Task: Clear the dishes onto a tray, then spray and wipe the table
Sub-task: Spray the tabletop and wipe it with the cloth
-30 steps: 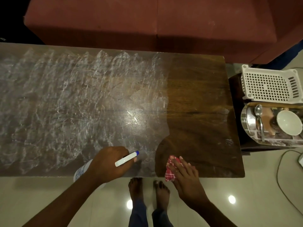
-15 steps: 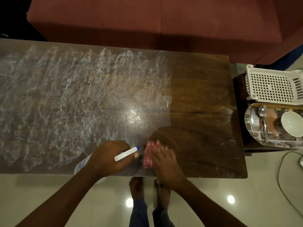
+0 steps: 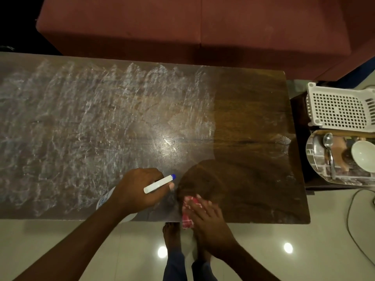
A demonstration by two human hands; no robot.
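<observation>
1. While the left hand (image 3: 140, 189) is wrapped round the spray bottle (image 3: 159, 183), the right hand (image 3: 205, 213) lies flat, fingers spread, pressing the red-checked cloth (image 3: 187, 211) onto the table (image 3: 253, 118).
2. Bottle: held just above the near edge of the table, centre-left of frame. White head w/ blue nozzle tip; long axis of the head runs lower-left to upper-right, tip pointing right & slightly away from the person, toward the dark patch. Labelled body sticks out below the wrist, mostly hidden by the hand.
3. Grip, L: closed on bottle, forefinger tip under the head. Grip, R: not closed on anything, open palm on cloth.
4. Cloth: at near edge, just right of the bottle; part of it hangs over the edge. Bunched, so no clear long axis.
5. Table surface: left and middle covered w/ whitish streaky film; right part dark bare wood, boundary curving round near the cloth.
6. Right of table, apart from it: steel tray (image 3: 316, 159) w/ spoon (image 3: 329, 153) (handle toward the person) & white bowl (image 3: 363, 157); white plastic basket (image 3: 341, 108) beyond it.
7. Red sofa (image 3: 192, 27) on the far side.
</observation>
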